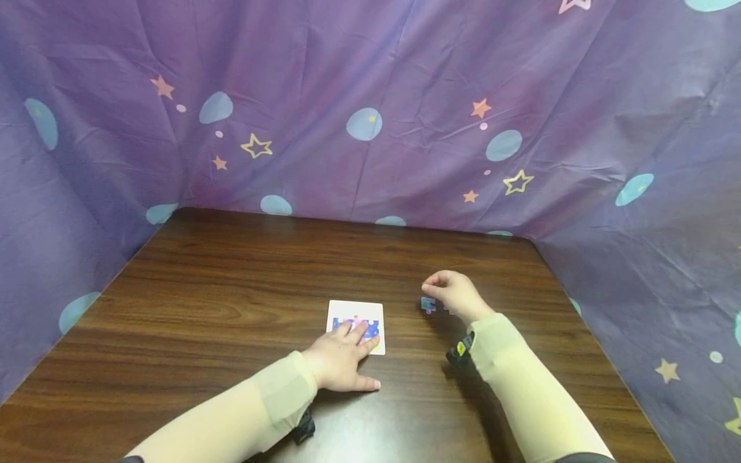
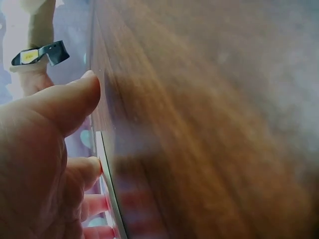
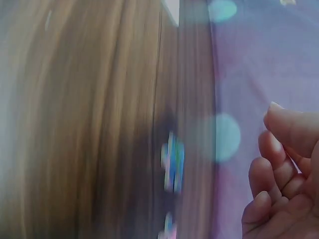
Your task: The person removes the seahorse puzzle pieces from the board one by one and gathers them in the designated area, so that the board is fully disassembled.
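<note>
A white-bordered puzzle board [image 1: 356,308] with a partly covered blue and pink picture lies on the table. My left hand [image 1: 343,360] rests on it with fingers spread, the fingertips over the picture and the thumb out on the wood. The left wrist view shows the board's thin edge [image 2: 110,191] under those fingertips. My right hand [image 1: 457,296] hovers above a blue jigsaw piece [image 1: 428,304], fingers loosely bent. No piece shows between its thumb and fingers in the right wrist view. A pinkish jigsaw piece [image 1: 448,310] lies partly hidden beneath this hand.
The brown wooden table [image 1: 231,276] carries the board and pieces. A purple curtain [image 1: 324,77] with stars and blue ovals stands along its back and sides. A small black camera [image 1: 460,350] is strapped on my right wrist, another [image 1: 303,427] on the left.
</note>
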Available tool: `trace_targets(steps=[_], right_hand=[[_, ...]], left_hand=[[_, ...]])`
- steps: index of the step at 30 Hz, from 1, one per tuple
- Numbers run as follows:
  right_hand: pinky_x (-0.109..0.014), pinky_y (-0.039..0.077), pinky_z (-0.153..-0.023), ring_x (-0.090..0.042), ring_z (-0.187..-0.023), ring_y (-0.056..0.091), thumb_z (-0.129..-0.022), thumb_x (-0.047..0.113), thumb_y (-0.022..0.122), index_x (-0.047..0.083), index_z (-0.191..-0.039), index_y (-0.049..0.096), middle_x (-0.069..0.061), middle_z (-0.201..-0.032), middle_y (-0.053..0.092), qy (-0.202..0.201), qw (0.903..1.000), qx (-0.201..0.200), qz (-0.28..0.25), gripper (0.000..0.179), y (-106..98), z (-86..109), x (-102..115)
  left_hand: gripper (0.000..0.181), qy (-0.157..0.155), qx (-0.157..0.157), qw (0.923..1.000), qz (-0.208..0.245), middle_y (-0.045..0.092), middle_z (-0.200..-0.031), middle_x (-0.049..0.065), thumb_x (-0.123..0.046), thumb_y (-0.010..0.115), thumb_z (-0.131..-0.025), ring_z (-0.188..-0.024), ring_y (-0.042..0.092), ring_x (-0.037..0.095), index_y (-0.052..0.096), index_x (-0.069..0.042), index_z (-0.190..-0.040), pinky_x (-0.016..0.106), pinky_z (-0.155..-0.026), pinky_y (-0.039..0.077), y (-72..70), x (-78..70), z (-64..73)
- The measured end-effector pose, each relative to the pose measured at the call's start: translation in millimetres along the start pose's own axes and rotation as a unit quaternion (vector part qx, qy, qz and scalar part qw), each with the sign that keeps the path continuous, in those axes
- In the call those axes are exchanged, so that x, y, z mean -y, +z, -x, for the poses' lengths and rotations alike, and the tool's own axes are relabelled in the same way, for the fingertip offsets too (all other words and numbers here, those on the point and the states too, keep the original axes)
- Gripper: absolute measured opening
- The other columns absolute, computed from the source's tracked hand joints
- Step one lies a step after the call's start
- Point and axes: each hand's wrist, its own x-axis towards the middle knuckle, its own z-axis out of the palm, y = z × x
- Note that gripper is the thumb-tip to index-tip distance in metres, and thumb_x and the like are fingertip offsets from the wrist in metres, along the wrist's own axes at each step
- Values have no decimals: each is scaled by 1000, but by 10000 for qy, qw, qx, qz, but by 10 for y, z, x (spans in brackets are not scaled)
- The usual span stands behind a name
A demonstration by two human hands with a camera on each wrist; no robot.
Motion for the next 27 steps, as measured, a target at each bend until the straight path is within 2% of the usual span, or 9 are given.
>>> trace_targets(steps=[3, 6, 9, 11, 14, 17, 22, 27], right_hand=[[-26, 44, -63, -12, -70, 52, -87, 14, 71, 4, -93, 68, -2, -84, 64, -258, 9996, 125, 67, 12, 173, -7, 96], [-29, 46, -67, -15, -75, 54, -83, 11, 74, 2, -97, 68, -3, -84, 63, -437, 9976, 518, 152, 18, 344, 6, 169], [-30, 48, -72, -14, -80, 55, -80, 15, 77, 2, -104, 68, -2, -85, 62, -706, 9913, 938, 592, 28, 494, 28, 213], [-32, 49, -75, -14, -81, 56, -79, 19, 79, 3, -108, 69, -2, -86, 62, -827, 9865, 1082, 912, 35, 572, 43, 228], [-35, 49, -81, -15, -86, 56, -76, 25, 82, 5, -113, 70, -1, -89, 62, -861, 9798, 1136, 1402, 44, 641, 70, 238], [-37, 49, -84, -16, -89, 57, -72, 30, 84, 7, -117, 69, 0, -93, 61, -808, 9763, 1172, 1629, 53, 675, 86, 235], [-40, 48, -90, -19, -97, 56, -70, 32, 86, 9, -122, 67, -2, -102, 58, -950, 9750, 1197, 1611, 60, 704, 106, 198], [-46, 38, -102, -26, -115, 50, -74, 29, 82, 12, -121, 68, -5, -125, 59, -1230, 9732, 1081, 1616, 52, 728, 151, 142]], left_hand=[[84, -28, 44, 10000, 72, 23, -158, 11, -71, 51, -83, -143, 20, 33, 35, -24, -151, 45, -116, 20, 2, 6, -11], [84, -38, 73, 9999, 125, 23, -158, 11, -71, 52, -83, -143, 20, 34, 35, -24, -151, 45, -116, 19, -3, 4, -13], [84, -34, 81, 9999, 109, 23, -158, 12, -71, 51, -83, -143, 21, 34, 35, -23, -151, 45, -116, 19, -7, 0, -17], [84, -32, 80, 9999, 91, 23, -158, 12, -71, 51, -83, -143, 21, 34, 34, -23, -151, 45, -116, 19, -5, -3, -22], [84, -10, 63, 9999, 98, 23, -158, 12, -71, 51, -83, -143, 20, 34, 34, -23, -151, 46, -116, 20, -7, -9, -23], [84, -7, 58, 9998, 164, 22, -158, 12, -70, 52, -84, -143, 20, 34, 34, -23, -151, 46, -116, 19, -8, -8, -15], [84, -43, 73, 9997, 231, 21, -158, 12, -70, 52, -84, -143, 19, 35, 34, -23, -151, 47, -116, 18, 0, 9, -4], [85, 5, 62, 9998, 194, 22, -158, 12, -71, 51, -84, -143, 19, 35, 34, -22, -151, 47, -116, 19, 0, 14, -10]])
